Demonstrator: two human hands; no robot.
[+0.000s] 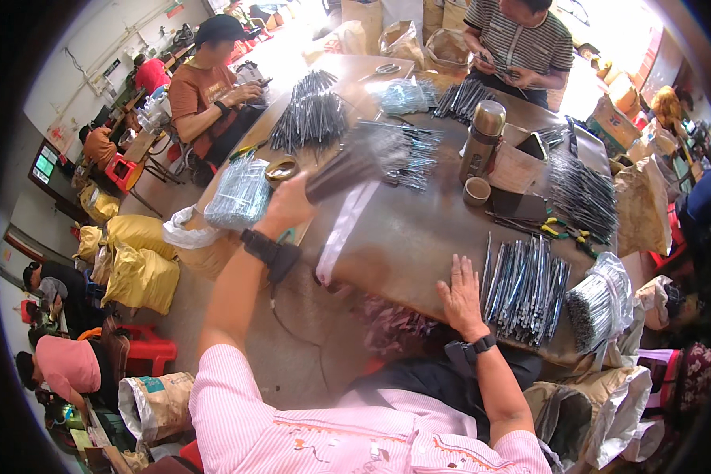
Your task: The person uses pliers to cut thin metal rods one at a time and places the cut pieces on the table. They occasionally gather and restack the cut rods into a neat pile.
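Note:
My left hand [291, 208] is closed around one end of a dark grey bundle [344, 170], smeared by motion, reaching over the table. Its far end overlaps a pile of thin dark metallic strips [415, 154]. Close to that hand are a roll of brown tape [282, 169] and a clear-wrapped pack of pale strips [238, 193]. Flat on the brown table [387, 249] lies my right hand [462, 296], fingers spread, holding nothing. Just right of it is a row of shiny dark strips [527, 291]. A white ribbon [346, 231] crosses the table between my hands.
A steel thermos [483, 138], a cup [476, 191] and a carton [519, 158] stand mid-table. Yellow-handled pliers [559, 229] lie before another strip pile [583, 193]. Two people work across the table [521, 47] and at far left [209, 87]. Sacks [144, 272] crowd the floor.

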